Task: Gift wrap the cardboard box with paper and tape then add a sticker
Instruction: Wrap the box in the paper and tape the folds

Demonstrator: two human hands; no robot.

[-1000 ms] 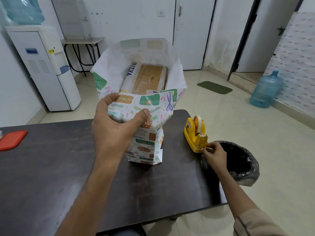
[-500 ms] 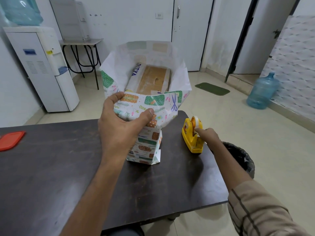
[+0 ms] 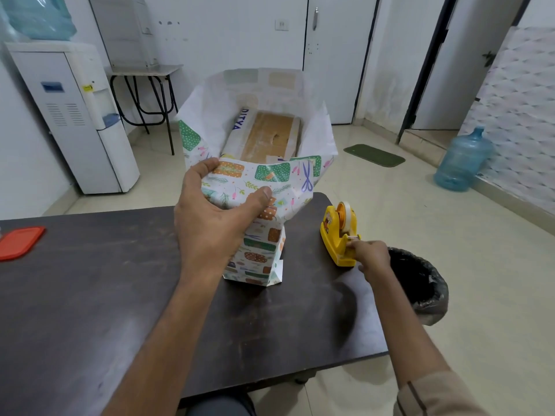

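The cardboard box [image 3: 267,136] stands upright on the dark table [image 3: 90,295], its brown top showing inside a sleeve of patterned wrapping paper [image 3: 258,253]. The paper's upper end flares open around the box. My left hand [image 3: 216,217] grips the near paper flap, thumb on the printed side and fingers over its left edge. A yellow tape dispenser [image 3: 338,235] sits to the right of the box. My right hand [image 3: 368,256] pinches the tape end at the dispenser's cutter. No sticker is in view.
A red lid [image 3: 19,243] lies at the table's left edge. A bin with a black liner [image 3: 420,283] stands just past the right edge. A white water dispenser [image 3: 75,115], a blue water jug [image 3: 462,160] and a green mat [image 3: 374,155] are on the floor beyond.
My right hand moved up to the dispenser's roll, then came back down to its cutter end, where it pinches the tape. My left hand kept its grip on the paper flap.
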